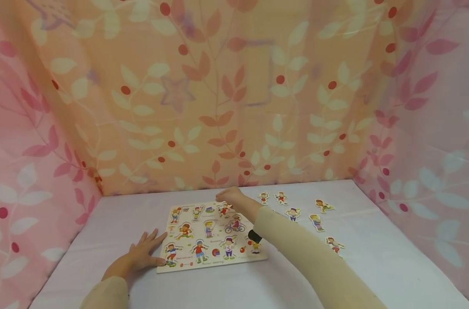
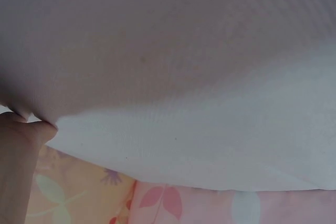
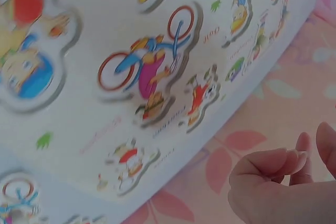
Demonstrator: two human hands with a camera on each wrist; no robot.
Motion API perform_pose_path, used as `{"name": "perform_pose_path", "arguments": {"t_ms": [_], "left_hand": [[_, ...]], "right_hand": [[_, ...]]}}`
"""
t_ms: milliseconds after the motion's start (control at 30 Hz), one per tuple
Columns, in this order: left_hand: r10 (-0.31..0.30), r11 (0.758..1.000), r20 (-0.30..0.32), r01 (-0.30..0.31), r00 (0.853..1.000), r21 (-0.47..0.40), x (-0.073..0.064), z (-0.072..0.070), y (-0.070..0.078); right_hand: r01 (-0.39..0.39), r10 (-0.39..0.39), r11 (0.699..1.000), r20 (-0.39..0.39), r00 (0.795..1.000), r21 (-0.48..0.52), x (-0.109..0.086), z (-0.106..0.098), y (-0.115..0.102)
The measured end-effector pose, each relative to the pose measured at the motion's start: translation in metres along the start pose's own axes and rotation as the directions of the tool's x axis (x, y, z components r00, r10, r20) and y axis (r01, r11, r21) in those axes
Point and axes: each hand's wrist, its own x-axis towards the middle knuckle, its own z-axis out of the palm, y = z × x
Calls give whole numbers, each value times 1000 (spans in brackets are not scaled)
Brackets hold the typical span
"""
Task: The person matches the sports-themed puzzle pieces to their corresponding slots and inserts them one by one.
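Observation:
A flat peg-style puzzle board with cartoon sports children lies on the white table. Against its left edge rests my left hand, palm down with fingers spread; the thumb touches the near left corner. In the left wrist view only part of that left hand shows at the left margin. My right hand hovers by the board's far edge, beside the soccer figure. The right wrist view shows the right hand loosely curled, with nothing visible between the fingers. A cyclist picture is near the board's middle.
Several loose figure pieces lie right of the board, among them a capped child, a child in blue and a nearer runner-like figure. My right forearm hides part of the table. Leaf-patterned curtains stand behind and at both sides.

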Motion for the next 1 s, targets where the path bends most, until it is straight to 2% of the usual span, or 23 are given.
{"name": "perform_pose_path", "arguments": {"t_ms": [167, 500, 767, 1000], "left_hand": [[-5, 1000, 13, 5, 1000, -11, -1, 1, -5], [3, 1000, 9, -3, 1000, -27, 2, 1, -5], [12, 1000, 14, -11, 1000, -17, 3, 0, -5], [13, 999, 23, -12, 1000, -43, 4, 1, -6]], "right_hand": [[29, -28, 998, 34, 999, -47, -12, -21, -3], [-3, 5, 993, 23, 1000, -120, -21, -63, -5], [-13, 14, 993, 4, 1000, -118, -25, -98, -5], [-38, 36, 989, -12, 999, -145, -31, -125, -5]]}}
